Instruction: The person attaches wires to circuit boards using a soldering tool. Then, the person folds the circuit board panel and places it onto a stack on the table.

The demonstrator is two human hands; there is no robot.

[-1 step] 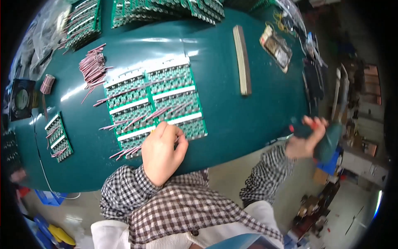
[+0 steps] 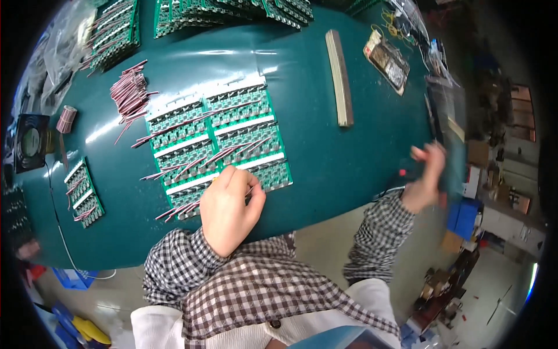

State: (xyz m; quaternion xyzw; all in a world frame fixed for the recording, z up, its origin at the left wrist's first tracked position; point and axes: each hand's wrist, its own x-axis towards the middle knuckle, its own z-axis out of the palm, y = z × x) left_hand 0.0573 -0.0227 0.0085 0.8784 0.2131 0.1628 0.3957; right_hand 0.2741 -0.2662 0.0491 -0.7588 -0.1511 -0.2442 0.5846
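My left hand point(image 2: 231, 206) is closed at the near edge of a panel of green circuit boards point(image 2: 241, 136); what its fingers pinch, if anything, is hidden. Thin pink-and-dark wires point(image 2: 224, 152) lie across the panel in several rows. Off to the right, past the table's edge, my right hand point(image 2: 425, 177) is raised and smeared by motion. Small red bits show beside it, and I cannot tell whether it holds them. A pile of loose wires point(image 2: 129, 93) sits at the panel's far left.
Stacks of circuit boards point(image 2: 192, 20) stand along the far edge. A long wooden bar point(image 2: 339, 78) and a worn packet point(image 2: 388, 63) lie to the right. At left are a small board point(image 2: 84, 192), a wire bundle point(image 2: 67, 119) and a black fan point(image 2: 30, 142).
My right hand has moved a little away from me, and the dark blur around it has shifted. My left hand stays nearly in place at the panel.
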